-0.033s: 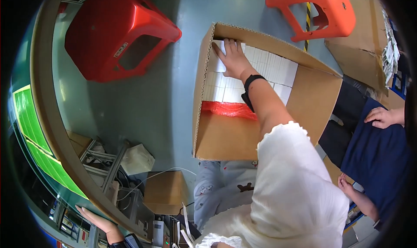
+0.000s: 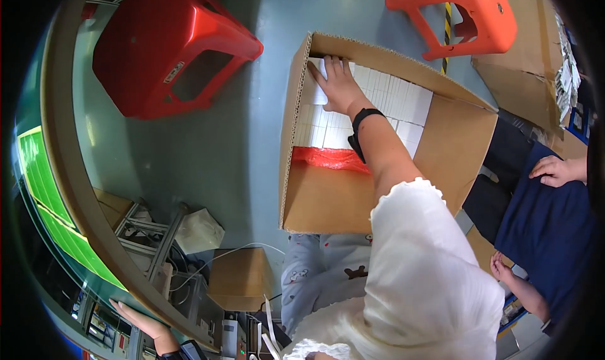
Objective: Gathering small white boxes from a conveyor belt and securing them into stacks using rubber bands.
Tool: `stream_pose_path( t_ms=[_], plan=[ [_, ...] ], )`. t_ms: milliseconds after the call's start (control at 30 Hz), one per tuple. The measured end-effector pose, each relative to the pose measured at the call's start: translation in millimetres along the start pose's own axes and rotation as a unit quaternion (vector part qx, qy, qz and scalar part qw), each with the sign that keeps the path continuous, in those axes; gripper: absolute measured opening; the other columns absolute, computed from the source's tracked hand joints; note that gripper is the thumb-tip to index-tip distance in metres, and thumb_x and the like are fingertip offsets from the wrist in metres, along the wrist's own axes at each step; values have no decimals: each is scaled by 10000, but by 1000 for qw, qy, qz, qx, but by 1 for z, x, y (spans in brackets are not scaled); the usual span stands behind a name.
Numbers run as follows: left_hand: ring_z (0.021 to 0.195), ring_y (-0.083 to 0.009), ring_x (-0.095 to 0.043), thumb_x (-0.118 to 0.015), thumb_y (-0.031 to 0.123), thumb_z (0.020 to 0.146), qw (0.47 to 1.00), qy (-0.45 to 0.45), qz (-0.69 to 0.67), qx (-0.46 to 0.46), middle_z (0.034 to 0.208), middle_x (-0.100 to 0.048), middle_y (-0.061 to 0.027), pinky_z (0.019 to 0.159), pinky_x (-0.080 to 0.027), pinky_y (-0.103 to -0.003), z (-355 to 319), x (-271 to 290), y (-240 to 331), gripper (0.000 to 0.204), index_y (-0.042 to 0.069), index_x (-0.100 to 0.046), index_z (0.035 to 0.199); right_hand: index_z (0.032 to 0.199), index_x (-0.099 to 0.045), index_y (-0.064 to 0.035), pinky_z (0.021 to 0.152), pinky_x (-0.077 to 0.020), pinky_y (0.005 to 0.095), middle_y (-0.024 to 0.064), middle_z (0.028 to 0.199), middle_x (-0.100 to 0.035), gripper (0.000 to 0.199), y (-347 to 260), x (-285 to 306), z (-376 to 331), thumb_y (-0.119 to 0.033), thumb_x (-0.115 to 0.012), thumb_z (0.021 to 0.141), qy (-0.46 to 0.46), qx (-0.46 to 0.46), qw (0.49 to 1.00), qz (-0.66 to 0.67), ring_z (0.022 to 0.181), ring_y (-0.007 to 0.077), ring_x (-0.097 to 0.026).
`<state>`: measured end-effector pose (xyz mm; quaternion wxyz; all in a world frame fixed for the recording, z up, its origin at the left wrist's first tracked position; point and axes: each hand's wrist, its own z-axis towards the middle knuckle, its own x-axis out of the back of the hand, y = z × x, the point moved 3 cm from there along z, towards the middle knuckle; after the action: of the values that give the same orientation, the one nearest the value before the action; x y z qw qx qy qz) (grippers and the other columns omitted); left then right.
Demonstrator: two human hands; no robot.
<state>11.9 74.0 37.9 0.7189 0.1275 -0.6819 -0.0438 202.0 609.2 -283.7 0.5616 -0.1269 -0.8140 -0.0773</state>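
From the head view, the right hand [image 2: 340, 82] lies flat, fingers spread, pressing a small white flat box [image 2: 317, 94] into the far-left corner of the open brown corrugated carton [image 2: 315, 202], beside matte white rows and crinkled red plastic [image 2: 328, 158]; the left hand [image 2: 148, 327] rests open on the curved table edge [image 2: 75, 202].

Right hand [image 2: 339, 79] extended forward, palm down, fingers spread

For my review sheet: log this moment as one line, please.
right hand: flat on small white boxes in open cardboard carton | left hand: on curved table edge | red stool beside carton
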Motion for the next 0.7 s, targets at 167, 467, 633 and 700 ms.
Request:
stream_pose_path(
  t_ms=[167, 467, 633, 700],
  plan=[
    [1276, -281, -236, -244, 395, 934, 1000, -1, 17, -15, 1398, -216, -179, 1059, -164, -388, -1, 5, 1, 567, -4, -259, 1337, 1383, -144, -117, 998, -241, 506, 252, 1283, -306, 1067, 1, -1, 5, -397, -748, 549, -25, 11, 999, -29, 1200, 386, -298],
    [1275, -288, -232, -247, 387, 933, 1000, -3, 12, 3, 1393, -222, -181, 1052, -179, -387, -4, 0, 9, 565, 0, -238, 1345, 1278, -369, -31, 952, -274, 547, 248, 1320, -305, 485, -40, -12, -20, -164, -419, 815, 73, -109, 986, -98, 1199, 372, -325],
    [1278, -275, -233, -257, 365, 932, 1000, -11, 18, -8, 1404, -207, -171, 1057, -167, -365, -2, 0, -1, 555, -3, -232, 1347, 1137, -512, 3, 911, -334, 467, 185, 1247, -408, 402, -129, -54, -73, -90, -475, 749, -160, 138, 976, 51, 1166, 335, -362],
    [1276, -275, -236, -266, 369, 930, 1000, -3, 1, 12, 1402, -215, -168, 1056, -168, -364, -5, 0, 7, 560, -1, -230, 1348, 1128, -534, -19, 895, -348, 439, 160, 1251, -412, 398, -147, -56, -82, -99, -492, 740, -247, 177, 951, 58, 1163, 311, -366]
  ],
)
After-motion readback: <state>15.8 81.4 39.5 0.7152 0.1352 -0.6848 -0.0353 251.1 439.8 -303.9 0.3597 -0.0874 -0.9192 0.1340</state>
